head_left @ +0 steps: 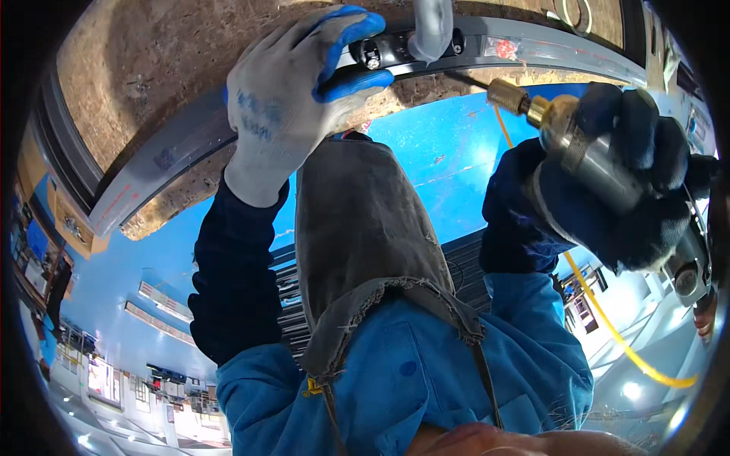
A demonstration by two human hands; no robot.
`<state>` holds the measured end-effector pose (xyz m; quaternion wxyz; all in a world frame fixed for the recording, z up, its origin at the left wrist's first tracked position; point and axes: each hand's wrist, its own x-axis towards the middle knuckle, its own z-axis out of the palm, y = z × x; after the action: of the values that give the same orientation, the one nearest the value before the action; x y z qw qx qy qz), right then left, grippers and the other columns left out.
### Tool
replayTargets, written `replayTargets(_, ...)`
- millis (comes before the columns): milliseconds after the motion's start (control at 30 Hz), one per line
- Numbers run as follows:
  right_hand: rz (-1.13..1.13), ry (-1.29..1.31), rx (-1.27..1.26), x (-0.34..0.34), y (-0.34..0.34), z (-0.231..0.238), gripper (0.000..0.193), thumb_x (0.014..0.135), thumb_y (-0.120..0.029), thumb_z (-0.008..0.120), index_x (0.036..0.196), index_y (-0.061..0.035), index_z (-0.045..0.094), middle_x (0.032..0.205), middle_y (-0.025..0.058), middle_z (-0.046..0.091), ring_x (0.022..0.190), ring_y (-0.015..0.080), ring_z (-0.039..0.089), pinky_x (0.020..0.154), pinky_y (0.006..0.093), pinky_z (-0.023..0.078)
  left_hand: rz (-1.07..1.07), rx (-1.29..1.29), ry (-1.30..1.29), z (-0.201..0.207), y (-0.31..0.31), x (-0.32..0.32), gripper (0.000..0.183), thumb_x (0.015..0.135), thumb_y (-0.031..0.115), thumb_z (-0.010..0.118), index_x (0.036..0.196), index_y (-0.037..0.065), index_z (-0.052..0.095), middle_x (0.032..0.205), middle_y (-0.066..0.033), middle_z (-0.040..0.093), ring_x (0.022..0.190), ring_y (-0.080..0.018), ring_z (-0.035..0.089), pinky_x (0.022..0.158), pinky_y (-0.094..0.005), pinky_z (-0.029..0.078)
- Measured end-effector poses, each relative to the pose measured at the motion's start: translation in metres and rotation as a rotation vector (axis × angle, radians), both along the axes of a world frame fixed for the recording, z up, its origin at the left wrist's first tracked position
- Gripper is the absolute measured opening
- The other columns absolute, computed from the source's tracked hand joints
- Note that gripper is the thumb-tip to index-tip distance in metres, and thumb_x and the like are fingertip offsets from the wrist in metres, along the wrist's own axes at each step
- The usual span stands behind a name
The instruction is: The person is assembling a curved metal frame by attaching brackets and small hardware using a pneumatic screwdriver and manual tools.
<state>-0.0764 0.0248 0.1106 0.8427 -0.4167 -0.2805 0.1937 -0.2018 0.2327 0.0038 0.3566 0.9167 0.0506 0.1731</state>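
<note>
Your grey-and-blue-gloved left hand (285, 102) spreads around the black oblong fitting (395, 50), likely steadying it; pinch unclear. Your dark-gloved right hand (640, 152) wraps the grey cylindrical metal tool (608, 173), likely for aim.

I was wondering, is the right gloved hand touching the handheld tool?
Touching: the head view shows the right gloved hand with its dark fingers curled around the body of the handheld tool.

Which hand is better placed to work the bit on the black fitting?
Right, likely: the right hand grips the handheld tool, its thin bit pointing toward the black fitting. The left hand, at the fitting's left end, seems better suited to steadying.
</note>
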Motion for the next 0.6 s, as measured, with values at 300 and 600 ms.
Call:
replayTargets(300,0.160,-0.241,-0.108,0.001,0.033,-0.018,0.043,0.086,-0.029,0.055,0.126,-0.0202,0.044,0.099,0.0031,0.054,0.091,0.0251,0.051,0.070,0.0507,0.046,-0.016,0.293,0.251,0.010,0.000,-0.001,0.059,0.063,0.044,0.077,0.102,0.002,0.064,0.113,-0.0154,0.060,0.104,-0.0305,0.057,0.093,-0.0385,0.044)
replayTargets(600,0.081,-0.602,-0.285,0.007,0.061,-0.013,0.052,0.086,-0.033,0.056,0.127,-0.0056,0.039,0.093,0.0139,0.054,0.078,0.0299,0.055,0.061,0.0513,0.054,0.032,0.013,0.151,0.023,-0.001,0.000,0.048,0.068,0.038,0.070,0.099,0.002,0.064,0.102,-0.0153,0.062,0.099,-0.0305,0.058,0.087,-0.0404,0.045)
